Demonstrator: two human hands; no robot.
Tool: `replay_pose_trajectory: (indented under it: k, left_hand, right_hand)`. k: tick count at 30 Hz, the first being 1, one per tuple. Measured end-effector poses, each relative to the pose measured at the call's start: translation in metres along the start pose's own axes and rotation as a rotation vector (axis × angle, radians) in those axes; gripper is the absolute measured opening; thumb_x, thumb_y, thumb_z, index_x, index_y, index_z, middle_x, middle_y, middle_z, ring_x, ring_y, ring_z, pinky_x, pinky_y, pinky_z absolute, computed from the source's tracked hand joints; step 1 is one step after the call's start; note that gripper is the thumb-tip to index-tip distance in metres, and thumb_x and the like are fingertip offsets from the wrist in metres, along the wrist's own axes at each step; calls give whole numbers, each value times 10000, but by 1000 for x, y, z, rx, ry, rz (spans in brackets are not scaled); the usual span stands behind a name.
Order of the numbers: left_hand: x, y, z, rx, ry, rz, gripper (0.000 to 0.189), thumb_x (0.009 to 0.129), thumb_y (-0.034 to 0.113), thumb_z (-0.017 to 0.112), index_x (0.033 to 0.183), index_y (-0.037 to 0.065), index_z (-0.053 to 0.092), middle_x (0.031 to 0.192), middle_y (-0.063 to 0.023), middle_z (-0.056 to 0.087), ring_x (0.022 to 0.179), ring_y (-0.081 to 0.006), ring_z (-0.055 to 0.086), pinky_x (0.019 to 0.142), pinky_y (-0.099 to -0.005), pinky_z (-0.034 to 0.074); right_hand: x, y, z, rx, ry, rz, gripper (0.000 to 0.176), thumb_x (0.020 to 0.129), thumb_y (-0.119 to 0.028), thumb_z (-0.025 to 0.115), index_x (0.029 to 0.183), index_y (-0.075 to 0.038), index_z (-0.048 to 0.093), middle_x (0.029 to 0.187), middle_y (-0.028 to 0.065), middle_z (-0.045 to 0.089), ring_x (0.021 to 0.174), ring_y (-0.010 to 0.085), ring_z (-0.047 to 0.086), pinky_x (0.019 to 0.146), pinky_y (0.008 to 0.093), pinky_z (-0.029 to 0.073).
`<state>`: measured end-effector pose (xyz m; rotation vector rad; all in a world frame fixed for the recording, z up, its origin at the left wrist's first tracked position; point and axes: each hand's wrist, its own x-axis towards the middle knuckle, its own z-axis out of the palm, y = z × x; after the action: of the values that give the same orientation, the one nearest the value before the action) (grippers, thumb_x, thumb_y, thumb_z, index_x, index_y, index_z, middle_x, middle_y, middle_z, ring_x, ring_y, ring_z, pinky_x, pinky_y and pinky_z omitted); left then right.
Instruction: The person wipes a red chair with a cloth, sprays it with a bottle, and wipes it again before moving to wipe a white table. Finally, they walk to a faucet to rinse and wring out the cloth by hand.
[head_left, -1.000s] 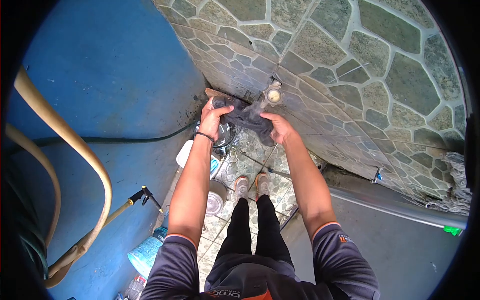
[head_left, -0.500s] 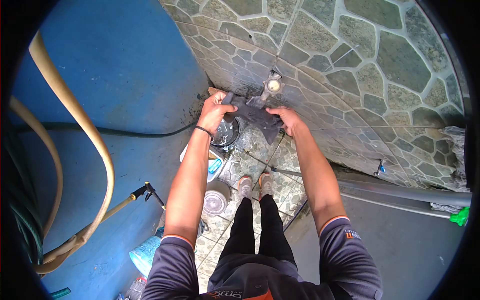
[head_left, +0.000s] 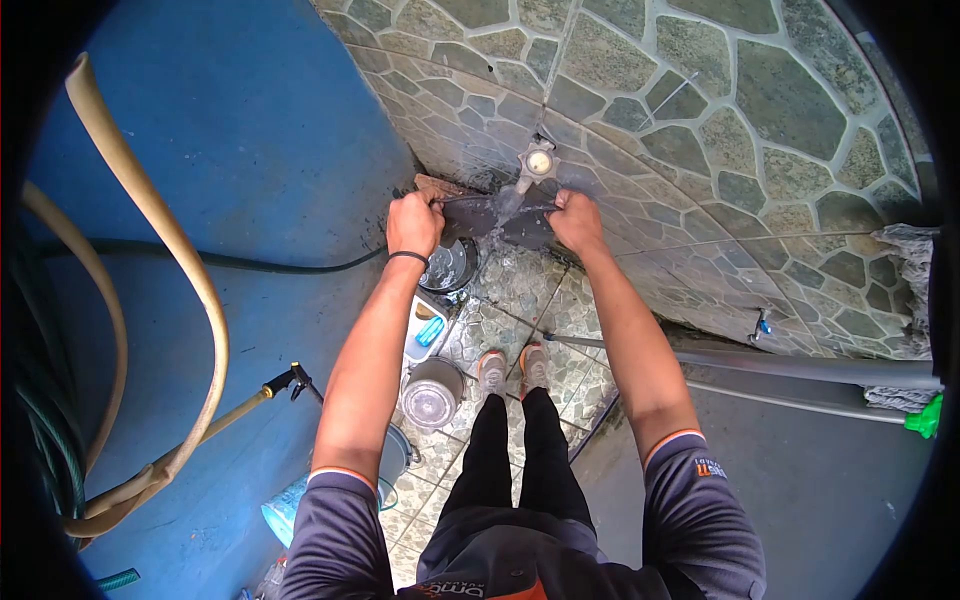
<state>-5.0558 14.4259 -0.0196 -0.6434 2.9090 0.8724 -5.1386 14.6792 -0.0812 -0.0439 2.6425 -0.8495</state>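
"Stretched now under the tap [head_left: 538, 162], the dark cloth [head_left: 527, 230] is held above the far corner of the floor [head_left: 497, 322]! Why there?"

"So that the falling water [head_left: 507, 207] is met near the middle, it seems (the black bucket [head_left: 473, 274] is set just beside, by the blue wall [head_left: 250, 190])."

"And the grip?"

"Closed on both sides! One end is clenched in the left hand [head_left: 415, 222], the other is pinched tightly by the right hand [head_left: 578, 221]"
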Motion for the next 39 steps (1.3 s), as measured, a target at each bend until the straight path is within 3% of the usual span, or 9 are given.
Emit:
replay_pose_trajectory:
  k: [3,10,14,19,23,27,31,36,39]
  left_hand:
    - [1,0,7,-131,57,-34,204,865,127,654,1034,16,677,933,-199,725,861,-332,715,804,-415,541]
    - [-2,28,53,-976,-229,-306,112,918,71,602,975,-15,556,863,-94,617,822,-219,657,635,-349,629]
    - [-3,27,64,-841,-262,-161,75,943,49,563,965,-7,608,834,-41,615,835,-155,638,708,-265,538]
    - [-13,14,66,-1044,-70,-65,225,872,159,568,1045,31,633,915,-62,652,846,-162,577,837,-346,464]
    - [-17,-23,93,-1339,-409,-880,830,770,661,602,1315,39,528,1353,-209,508,1263,-380,469,981,-621,388]
    - [-35,-7,75,-1803,-854,-853,780,846,639,602,1271,-10,520,1324,-220,528,1183,-405,533,1039,-620,390]
    - [-7,-48,131,-2063,-524,-864,245,942,233,539,967,6,628,934,-165,685,864,-293,680,802,-432,584]
    - [-7,-83,119,-2056,-65,-990,61,876,85,594,879,30,567,845,-108,631,736,-235,621,753,-399,546]
    - [-20,-55,76,-2053,-71,-656,98,893,96,657,940,24,608,738,-26,550,622,-121,508,602,-266,460]
  right_hand:
    - [5,2,27,341,108,-117,279,793,-187,669,1001,-4,702,1033,209,713,1064,372,654,903,404,492]
    - [-16,-40,50,1273,-507,79,518,814,-133,603,1320,-23,579,1216,101,633,1048,235,610,927,333,466]
    - [-31,-52,47,662,-267,-281,580,735,-66,700,1305,-66,590,1219,99,637,1092,235,601,924,342,470]
    - [-22,-55,45,423,-32,-94,275,815,-163,730,1072,-64,719,999,212,720,946,338,703,832,388,528]
    - [-46,-68,36,372,-106,-154,204,843,-111,730,1044,-78,726,913,122,738,825,188,680,770,331,513]
    - [-67,-83,24,462,-195,-182,187,857,-65,709,1042,-83,720,890,86,729,817,155,664,737,312,506]
    - [-102,-87,-4,551,-193,-314,169,856,-39,696,1023,-63,715,870,76,709,764,131,634,704,288,493]
    - [-121,-62,-45,842,-37,-280,171,842,-4,697,1009,0,660,837,36,670,738,92,583,642,253,457]
    - [-112,-52,-52,746,67,-192,234,826,-31,727,1034,12,627,851,46,665,744,91,587,644,258,458]
